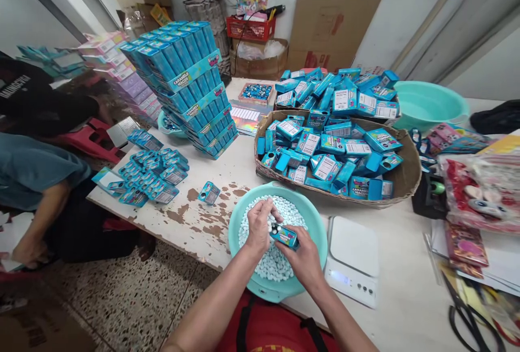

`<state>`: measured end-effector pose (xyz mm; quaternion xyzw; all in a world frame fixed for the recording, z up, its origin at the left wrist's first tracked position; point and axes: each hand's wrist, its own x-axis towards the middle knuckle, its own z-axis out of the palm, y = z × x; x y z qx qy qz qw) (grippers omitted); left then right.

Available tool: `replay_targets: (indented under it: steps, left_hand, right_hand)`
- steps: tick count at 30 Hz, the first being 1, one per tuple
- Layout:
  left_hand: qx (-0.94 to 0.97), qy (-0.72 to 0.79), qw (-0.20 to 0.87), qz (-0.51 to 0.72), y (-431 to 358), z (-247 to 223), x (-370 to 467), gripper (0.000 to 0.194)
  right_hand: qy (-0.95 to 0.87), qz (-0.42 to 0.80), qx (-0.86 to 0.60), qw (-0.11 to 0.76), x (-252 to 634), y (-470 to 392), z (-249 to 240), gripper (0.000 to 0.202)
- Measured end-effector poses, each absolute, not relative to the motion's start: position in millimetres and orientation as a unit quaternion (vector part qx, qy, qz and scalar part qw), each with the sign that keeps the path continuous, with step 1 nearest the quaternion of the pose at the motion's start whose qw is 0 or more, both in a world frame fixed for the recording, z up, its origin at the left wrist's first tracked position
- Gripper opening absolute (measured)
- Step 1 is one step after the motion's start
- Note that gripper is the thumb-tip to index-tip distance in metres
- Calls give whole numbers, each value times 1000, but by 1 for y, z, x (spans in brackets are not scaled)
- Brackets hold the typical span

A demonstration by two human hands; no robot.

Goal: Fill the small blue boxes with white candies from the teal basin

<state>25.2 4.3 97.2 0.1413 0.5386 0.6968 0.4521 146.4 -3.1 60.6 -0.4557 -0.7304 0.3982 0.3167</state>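
A small blue candy box (286, 237) is tilted over a turquoise basin (318, 214), with my right hand (303, 254) wrapped around its near side. Its open end faces left, and several white candies show at the dark opening. My left hand (259, 225) is cupped against that end, fingers curled around white candies; how many it holds is hidden. Loose white candies (276, 265) fill the basin below both hands. To the right of the basin lies a white digital scale (354, 246) with a lit display.
A cardboard tray (410, 170) of blue boxes stands behind the basin. Stacked display cartons (190, 92) rise at the left, near loose blue boxes (152, 176) and a single box (209, 193). Scissors (467, 308) lie at right. Another person's arm (43, 222) is at far left.
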Motion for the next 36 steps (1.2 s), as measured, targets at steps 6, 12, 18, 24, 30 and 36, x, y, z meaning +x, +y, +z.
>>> replay_targets:
  steps: [6, 12, 18, 24, 30, 36]
  left_hand:
    - [151, 543, 429, 706, 3, 97, 25, 28]
    - [154, 553, 425, 700, 3, 102, 29, 23]
    - [149, 559, 435, 690, 3, 103, 33, 22]
    - [155, 528, 460, 697, 2, 108, 37, 22]
    - [198, 591, 403, 670, -2, 90, 12, 28]
    - [428, 826, 291, 224, -29, 32, -1, 30]
  right_hand:
    - [-729, 398, -455, 321, 143, -3, 67, 26]
    - [-729, 397, -455, 323, 145, -2, 74, 24]
    - [-706, 434, -465, 312, 146, -1, 79, 24]
    - [-684, 452, -471, 324, 144, 1, 78, 25]
    - [-659, 469, -467, 356, 159, 0, 81, 28]
    - [-633, 443, -508, 380, 191, -3, 78, 30]
